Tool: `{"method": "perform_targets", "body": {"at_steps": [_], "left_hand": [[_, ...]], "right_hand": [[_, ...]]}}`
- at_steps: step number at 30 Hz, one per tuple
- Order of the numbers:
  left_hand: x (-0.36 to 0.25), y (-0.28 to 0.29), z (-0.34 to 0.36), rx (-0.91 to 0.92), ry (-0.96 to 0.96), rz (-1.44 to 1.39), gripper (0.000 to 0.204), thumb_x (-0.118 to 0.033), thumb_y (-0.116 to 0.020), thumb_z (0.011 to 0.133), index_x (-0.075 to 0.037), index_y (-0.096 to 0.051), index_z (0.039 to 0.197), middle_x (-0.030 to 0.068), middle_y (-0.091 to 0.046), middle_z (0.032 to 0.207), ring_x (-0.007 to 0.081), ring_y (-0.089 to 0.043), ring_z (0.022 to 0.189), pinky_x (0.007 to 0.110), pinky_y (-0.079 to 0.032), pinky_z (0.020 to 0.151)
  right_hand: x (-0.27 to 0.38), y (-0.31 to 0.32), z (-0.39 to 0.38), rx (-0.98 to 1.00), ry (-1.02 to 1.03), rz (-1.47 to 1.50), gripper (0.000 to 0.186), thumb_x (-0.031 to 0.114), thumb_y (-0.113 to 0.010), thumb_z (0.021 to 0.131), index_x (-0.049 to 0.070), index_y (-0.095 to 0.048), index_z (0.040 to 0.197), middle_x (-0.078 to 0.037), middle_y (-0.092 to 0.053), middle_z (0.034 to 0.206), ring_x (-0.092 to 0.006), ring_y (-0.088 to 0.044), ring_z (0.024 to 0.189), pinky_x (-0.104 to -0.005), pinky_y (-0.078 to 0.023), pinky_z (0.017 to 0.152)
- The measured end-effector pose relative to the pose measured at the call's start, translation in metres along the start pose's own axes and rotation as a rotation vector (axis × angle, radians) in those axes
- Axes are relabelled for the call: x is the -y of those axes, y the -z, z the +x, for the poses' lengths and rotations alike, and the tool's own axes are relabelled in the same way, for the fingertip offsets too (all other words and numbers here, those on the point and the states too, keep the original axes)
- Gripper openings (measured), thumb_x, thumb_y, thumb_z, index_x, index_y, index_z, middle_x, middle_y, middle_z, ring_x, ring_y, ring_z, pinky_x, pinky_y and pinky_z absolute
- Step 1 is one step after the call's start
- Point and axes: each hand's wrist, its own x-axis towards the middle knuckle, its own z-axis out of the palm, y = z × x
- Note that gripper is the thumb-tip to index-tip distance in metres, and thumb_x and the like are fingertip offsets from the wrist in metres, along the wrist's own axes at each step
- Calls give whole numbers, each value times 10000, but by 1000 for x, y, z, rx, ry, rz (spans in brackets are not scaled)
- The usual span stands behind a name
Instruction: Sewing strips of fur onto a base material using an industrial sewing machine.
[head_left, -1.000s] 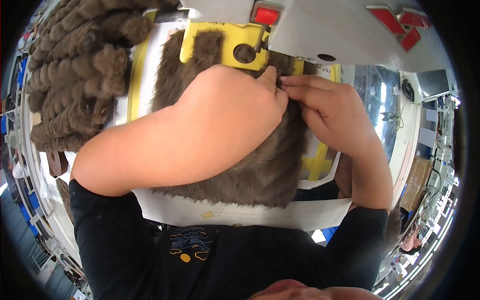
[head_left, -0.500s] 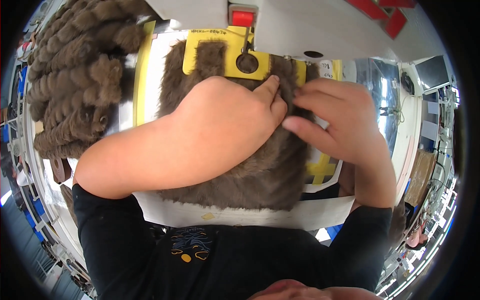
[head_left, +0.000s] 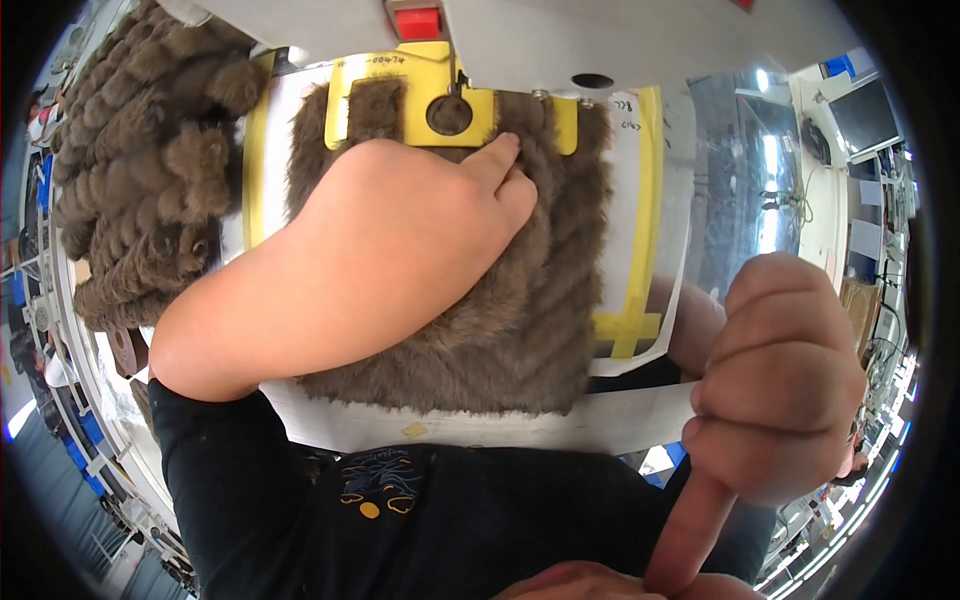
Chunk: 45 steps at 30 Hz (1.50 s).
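A brown fur piece point(head_left: 555, 290) lies beneath a yellow cut-out template point(head_left: 475, 130) and a slim metal part point(head_left: 458, 80) of the white machine point(head_left: 640, 40). My left hand point(head_left: 430, 200) rests on the fur just below the template, index finger stretched out, the fingers behind it bent and partly hidden. At lower right, my right hand point(head_left: 775, 380) is raised close to the camera, off the fur, with most fingers curled and one finger extended down to my face at the bottom edge. Whether anything is inside the curled fingers is hidden.
Bunched brown fur strips point(head_left: 145, 160) lie at the left. Under the fur piece is a white sheet with yellow tape point(head_left: 640, 200). A shiny plate point(head_left: 750, 170) is right of it, a dark screen point(head_left: 862, 110) farther right, and a white front edge point(head_left: 470, 430) nearest me.
My right hand has left the fur and risen toward my face, its fingers curling. My left hand stays on the fur; the whole view has shifted slightly.
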Motion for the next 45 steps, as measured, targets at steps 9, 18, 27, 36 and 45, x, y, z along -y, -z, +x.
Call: {"method": "perform_targets", "body": {"at_steps": [9, 18, 27, 36, 45], "left_hand": [[-1, 4, 1, 93, 52, -10, 593, -135, -813, 715, -43, -604, 1263, 86, -622, 1447, 275, -715, 827, 375, -567, 704], [-7, -13, 10, -49, -124, -206, 344, -219, -809, 797, -64, -659, 1065, 74, -675, 985, 245, -667, 797, 378, -494, 689], [-24, -21, 13, -130, -403, -440, 461, -439, -766, 794, -42, -695, 1018, 67, -595, 874, 279, -618, 963, 440, -450, 1002], [-38, -38, 12, -371, -573, -470, 303, -163, -656, 764, -74, -712, 1048, 10, -502, 767, 190, -555, 715, 343, -470, 767], [-45, -47, -1, -471, -702, -462, 403, -170, -659, 755, -118, -735, 1148, -36, -423, 713, 122, -470, 576, 290, -361, 550]], "right_hand": [[6, 7, 5, 34, -59, -48, 534, 629, -799, 754, 134, -609, 812, -11, -594, 804, -203, -525, 691, -353, -411, 574], [8, 12, -2, 2, 7, -47, 480, 587, -794, 782, 142, -617, 798, -3, -603, 799, -194, -538, 688, -343, -421, 579], [3, 14, 9, 1, 93, -161, 539, 644, -801, 741, 139, -615, 781, 0, -603, 791, -197, -535, 686, -344, -414, 572], [3, 27, 4, 17, 85, -140, 542, 617, -806, 752, 101, -646, 799, -40, -608, 740, -207, -539, 630, -364, -410, 537], [-21, 2, -46, -379, -1139, 7, 314, 274, -767, 973, -5, -688, 1093, 13, -665, 875, -46, -530, 737, -230, -440, 639]]}}
